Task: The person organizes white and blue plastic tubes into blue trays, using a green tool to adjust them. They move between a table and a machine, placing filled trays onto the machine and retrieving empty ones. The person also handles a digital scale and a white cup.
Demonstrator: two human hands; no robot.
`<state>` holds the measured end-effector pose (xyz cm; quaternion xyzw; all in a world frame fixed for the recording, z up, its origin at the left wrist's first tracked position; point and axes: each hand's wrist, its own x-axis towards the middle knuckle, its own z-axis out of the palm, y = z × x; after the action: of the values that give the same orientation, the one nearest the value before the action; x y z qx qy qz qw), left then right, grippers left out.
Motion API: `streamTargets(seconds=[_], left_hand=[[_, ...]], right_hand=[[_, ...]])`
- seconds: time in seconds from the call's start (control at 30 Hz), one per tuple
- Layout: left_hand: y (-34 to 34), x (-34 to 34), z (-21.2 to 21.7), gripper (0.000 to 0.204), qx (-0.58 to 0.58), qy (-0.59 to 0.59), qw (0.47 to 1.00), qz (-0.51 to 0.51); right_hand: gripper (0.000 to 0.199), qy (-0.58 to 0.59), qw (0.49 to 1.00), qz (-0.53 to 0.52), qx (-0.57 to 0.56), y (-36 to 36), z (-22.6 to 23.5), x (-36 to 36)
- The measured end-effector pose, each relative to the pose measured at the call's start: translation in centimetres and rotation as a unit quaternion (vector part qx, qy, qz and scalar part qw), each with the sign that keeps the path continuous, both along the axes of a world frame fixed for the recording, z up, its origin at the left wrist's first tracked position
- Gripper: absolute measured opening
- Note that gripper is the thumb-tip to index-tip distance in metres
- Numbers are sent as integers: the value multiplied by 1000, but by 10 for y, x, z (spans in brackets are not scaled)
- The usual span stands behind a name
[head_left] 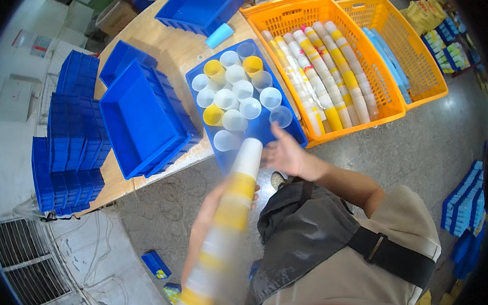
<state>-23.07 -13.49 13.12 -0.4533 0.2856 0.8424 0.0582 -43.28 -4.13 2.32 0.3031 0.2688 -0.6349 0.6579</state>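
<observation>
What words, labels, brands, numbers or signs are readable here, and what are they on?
No text here can be read.
Wall notice, with a red patch: too small to read.
Long stack of white and yellow cups: blurred, no lettering distinguishable.
Empty blue tray: no lettering visible.

Your cup stack [225, 224] looks like smooth, semi-matt plastic; the tray [265, 132] before you, glossy plastic; the surface [142, 31], smooth wood; your apron [309, 235], cloth with a dull sheen.
</observation>
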Motion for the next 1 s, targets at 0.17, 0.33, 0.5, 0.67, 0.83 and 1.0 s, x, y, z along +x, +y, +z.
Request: streamTargets(seconds=[0.17,0.33,0.5,0.67,0.83,1.0], left_hand=[[-6,8,-6,47,-4,-7,1000,-28],[-3,24,-9,55,7,18,998,64],[-6,34,-8,57,36,22,998,35],[17,46,11,58,-46,-34,991,123],[16,48,30,63,-132,-63,987,65],[-10,49,41,67,-150,-6,989,1]], right_hand=[[43,119,981,56,-141,-10,-12,16],[37,-91,981,110,-133,-15,-31,26],[39,141,968,121,-167,-33,-22,41],[46,-27,973,178,-145,-31,-7,39],[39,180,929,152,-285,-22,9,59],[42,276,925,114,-234,-53,35,42]])
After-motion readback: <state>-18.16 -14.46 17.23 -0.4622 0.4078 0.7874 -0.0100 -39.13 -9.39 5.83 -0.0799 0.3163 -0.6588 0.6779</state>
